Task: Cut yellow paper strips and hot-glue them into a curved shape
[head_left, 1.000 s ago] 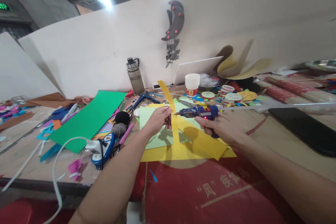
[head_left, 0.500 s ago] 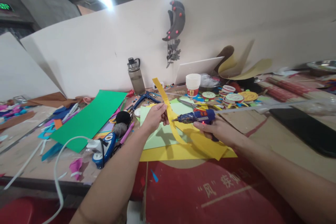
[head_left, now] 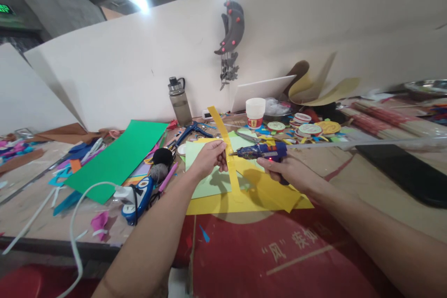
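Observation:
My left hand [head_left: 208, 158] pinches a long yellow paper strip [head_left: 225, 142], holding it nearly upright above the table. My right hand [head_left: 288, 171] grips a blue hot glue gun [head_left: 263, 151] with a red light on. The gun's nozzle points left and touches the strip just right of my left fingers. Below lie a large yellow sheet [head_left: 244, 195] and a pale green sheet [head_left: 209, 181].
A green sheet [head_left: 118, 158], a second glue gun [head_left: 138, 198] with white cable, a grey water bottle [head_left: 179, 102], a paper cup [head_left: 255, 112], round paper discs [head_left: 310, 129], scissors and scraps crowd the table. A dark tablet [head_left: 405, 172] lies right. A white partition stands behind.
Half a second ago the strip was bent and tilted left with the gun lower. Now the strip stands straighter again and the nozzle has risen to meet it.

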{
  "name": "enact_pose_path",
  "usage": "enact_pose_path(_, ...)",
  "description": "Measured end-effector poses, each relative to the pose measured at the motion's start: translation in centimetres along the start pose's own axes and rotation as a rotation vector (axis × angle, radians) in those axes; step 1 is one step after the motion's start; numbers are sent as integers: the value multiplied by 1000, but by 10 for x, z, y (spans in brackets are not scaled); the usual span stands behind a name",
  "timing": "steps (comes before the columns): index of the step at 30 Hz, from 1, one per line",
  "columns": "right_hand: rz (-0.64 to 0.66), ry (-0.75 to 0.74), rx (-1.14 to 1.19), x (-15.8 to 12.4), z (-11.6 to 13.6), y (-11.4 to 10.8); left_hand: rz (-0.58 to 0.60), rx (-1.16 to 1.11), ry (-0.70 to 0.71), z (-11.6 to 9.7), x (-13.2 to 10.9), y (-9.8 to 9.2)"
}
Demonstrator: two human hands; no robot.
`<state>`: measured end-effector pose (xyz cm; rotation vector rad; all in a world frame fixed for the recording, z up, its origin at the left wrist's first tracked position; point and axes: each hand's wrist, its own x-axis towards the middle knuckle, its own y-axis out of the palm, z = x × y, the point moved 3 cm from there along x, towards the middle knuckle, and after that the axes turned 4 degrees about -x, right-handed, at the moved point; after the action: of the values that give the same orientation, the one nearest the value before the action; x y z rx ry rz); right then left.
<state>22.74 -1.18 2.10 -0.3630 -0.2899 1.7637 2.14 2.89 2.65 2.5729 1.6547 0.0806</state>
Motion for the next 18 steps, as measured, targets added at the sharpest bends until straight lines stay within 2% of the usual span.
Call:
enact_pose_path(6,44,0,54,-3,5,6,-25,27,17,0,0,-3)
enact_pose_path(13,78,-9,-12,-3,4,6,-104,32,40,-4,1,-7)
enact_pose_path(18,70,-28,18,-1,2,6,-72,31,25,-4,0,-3)
